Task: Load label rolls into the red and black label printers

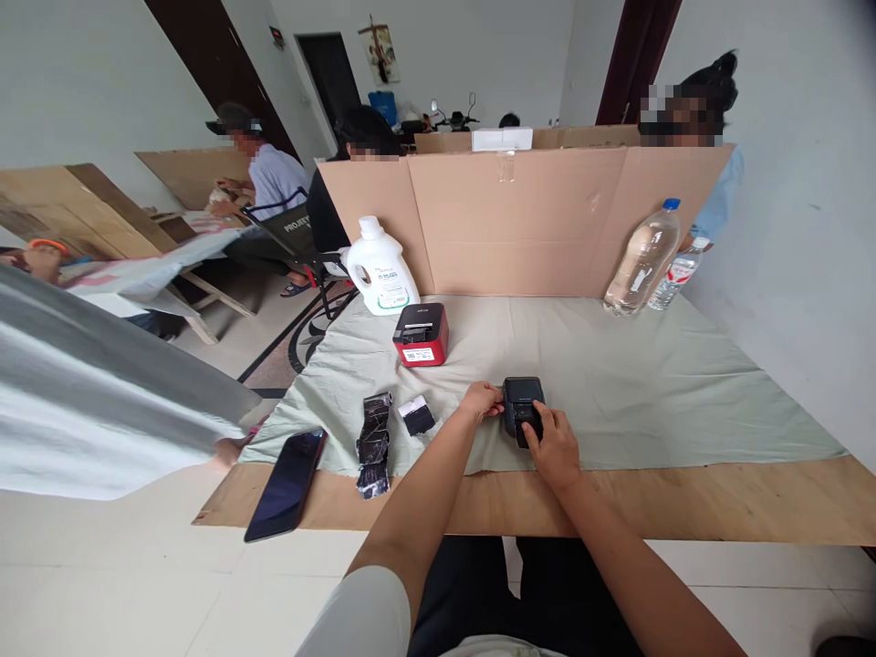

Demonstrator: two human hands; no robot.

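Here, one small black device (523,406) lies on the pale green cloth (616,383) that covers the far part of the wooden table (684,506), and it serves as the landmark for every position below.

Nearest the viewer, the right hand (554,443) rests on the near end of the black device, fingers curled over its front edge and clamped on it. The left hand (481,400) touches the device's left side, fingertips closed against the casing.

Left of the black device, and slightly nearer, lie three items:
1. One small black-and-white roll (416,415), just beside the left hand.
2. One crumpled black strip (373,444), further left (it runs past the cloth edge onto bare wood).
3. One dark phone (286,484), furthest left, screen up, overhanging the table's near edge.

Beyond the black device and to its left stands one red-and-black printer (421,334). Further behind that stands one white jug (380,267), cap on.

Beyond the black device to the right stand two clear plastic bottles: a large one (643,258) with a blue cap and a smaller one (674,273) just beside it.

One cardboard screen (520,219) stands upright along the far edge, behind all of these. Three seated people appear beyond it (faces obscured).
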